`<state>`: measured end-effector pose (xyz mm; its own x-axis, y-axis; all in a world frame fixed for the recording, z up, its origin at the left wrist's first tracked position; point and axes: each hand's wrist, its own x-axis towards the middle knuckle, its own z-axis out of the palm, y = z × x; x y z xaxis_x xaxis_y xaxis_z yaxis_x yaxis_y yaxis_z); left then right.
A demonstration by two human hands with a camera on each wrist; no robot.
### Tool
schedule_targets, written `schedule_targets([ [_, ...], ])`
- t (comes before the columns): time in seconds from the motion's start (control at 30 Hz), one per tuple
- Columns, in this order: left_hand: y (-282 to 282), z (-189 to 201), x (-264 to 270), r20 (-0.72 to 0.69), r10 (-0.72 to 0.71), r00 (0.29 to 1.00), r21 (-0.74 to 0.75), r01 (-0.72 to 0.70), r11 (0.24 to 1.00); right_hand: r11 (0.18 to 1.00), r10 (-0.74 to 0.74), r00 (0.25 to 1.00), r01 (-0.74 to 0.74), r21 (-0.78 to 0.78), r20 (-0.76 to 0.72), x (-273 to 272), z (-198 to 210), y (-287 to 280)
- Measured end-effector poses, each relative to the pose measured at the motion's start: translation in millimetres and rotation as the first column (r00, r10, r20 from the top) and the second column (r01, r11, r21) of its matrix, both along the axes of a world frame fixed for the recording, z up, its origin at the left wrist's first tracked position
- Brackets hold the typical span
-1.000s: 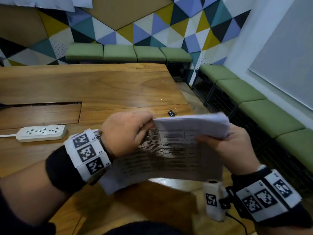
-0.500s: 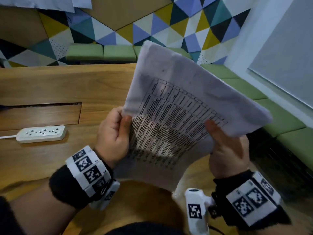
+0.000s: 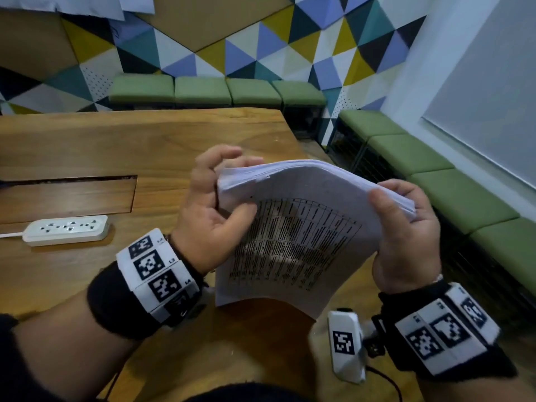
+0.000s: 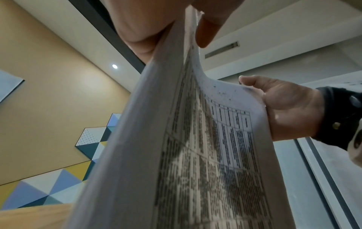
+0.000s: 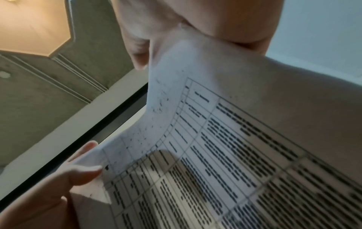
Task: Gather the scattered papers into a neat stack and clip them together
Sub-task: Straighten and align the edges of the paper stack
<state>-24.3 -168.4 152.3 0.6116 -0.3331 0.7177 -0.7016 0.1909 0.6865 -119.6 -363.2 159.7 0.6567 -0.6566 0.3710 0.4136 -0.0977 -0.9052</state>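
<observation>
A stack of white printed papers [image 3: 293, 242], its top sheet covered by a dense table of text, hangs upright in the air above the near edge of the wooden table [image 3: 116, 140]. My left hand [image 3: 211, 204] pinches the stack's upper left corner, thumb on the front and fingers curled behind. My right hand [image 3: 403, 230] grips the upper right edge, thumb across the front sheet. The top of the stack bends away from me. In the wrist views the papers [image 4: 195, 155] [image 5: 235, 155] fill most of the frame. No clip is in view.
A white power strip [image 3: 66, 229] lies on the table at the left, beside a recessed slot [image 3: 66, 195]. Green cushioned benches [image 3: 435, 175] run along the far wall and the right wall. A white tagged device [image 3: 345, 343] hangs at my right wrist.
The stack, raised high and tilted up half a second ago, has come back down between my hands, its top edge now bent away. Both hands kept their hold on it.
</observation>
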Motion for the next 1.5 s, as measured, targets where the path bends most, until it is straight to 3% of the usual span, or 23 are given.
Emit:
schedule_targets([
  [0.13, -4.7, 7.8, 3.6, -0.085, -0.066, 0.994, -0.015, 0.065, 0.998, 0.998, -0.069, 0.997, 0.069, -0.013, 0.016, 7.7, 3.5, -7.4],
  [0.2, -5.4, 8.0, 4.7, -0.151, -0.118, 0.981, -0.039, 0.113, 0.993, 1.0, -0.016, 1.0, 0.016, 0.004, -0.002, 11.0, -1.7, -11.7],
  [0.3, -10.2, 0.5, 11.6, -0.395, -0.206, 0.895, -0.027, 0.213, 0.977, 0.997, 0.005, 0.991, 0.005, 0.071, -0.135, 14.5, -21.8, -16.8],
  [0.37, -17.7, -7.3, 12.6, -0.495, -0.165, 0.853, 0.003, 0.192, 0.981, 0.999, 0.015, 0.979, -0.009, 0.034, -0.201, 14.6, -31.9, -14.4],
  [0.47, -23.2, -4.1, 3.4, -0.464, -0.064, 0.883, -0.013, 0.065, 0.998, 0.999, 0.006, 0.986, 0.0, 0.038, -0.168, 12.1, -28.0, -3.9],
  [0.63, -8.2, 7.4, -2.7, -0.355, -0.066, 0.933, -0.053, 0.05, 0.997, 0.996, 0.079, 0.997, -0.079, -0.035, -0.015, 1.2, -15.0, 0.8],
  [0.77, -8.4, 1.4, 5.0, -0.443, 0.04, 0.896, -0.007, -0.048, 0.999, 0.992, 0.129, 0.99, -0.129, 0.0, -0.06, 5.6, -10.3, 0.7],
  [0.97, 1.0, 4.6, 0.4, -0.464, -0.01, 0.886, -0.083, -0.032, 0.996, 0.996, 0.074, 0.996, -0.071, -0.047, 0.052, 3.7, -2.5, 3.3],
  [1.13, -2.5, -14.6, -0.1, -0.535, 0.029, 0.845, 0.008, -0.029, 1.0, 0.998, -0.006, 0.995, 0.0, -0.068, -0.098, 9.0, -21.0, 4.1],
  [1.23, -2.1, -13.3, -1.2, -0.522, 0.035, 0.852, -0.007, -0.046, 0.999, 0.998, -0.029, 0.998, 0.026, -0.06, -0.049, 5.0, -13.1, 6.1],
  [1.33, 5.1, -5.4, -3.0, -0.46, -0.045, 0.887, -0.07, 0.014, 0.997, 0.993, -0.008, 1.0, 0.011, -0.116, 0.024, -3.3, -4.0, 4.6],
  [1.5, 5.1, -31.7, 4.4, -0.527, 0.032, 0.849, 0.15, 0.056, 0.987, 0.992, 0.127, 0.982, -0.124, 0.03, -0.143, 2.5, -21.3, 9.1],
])
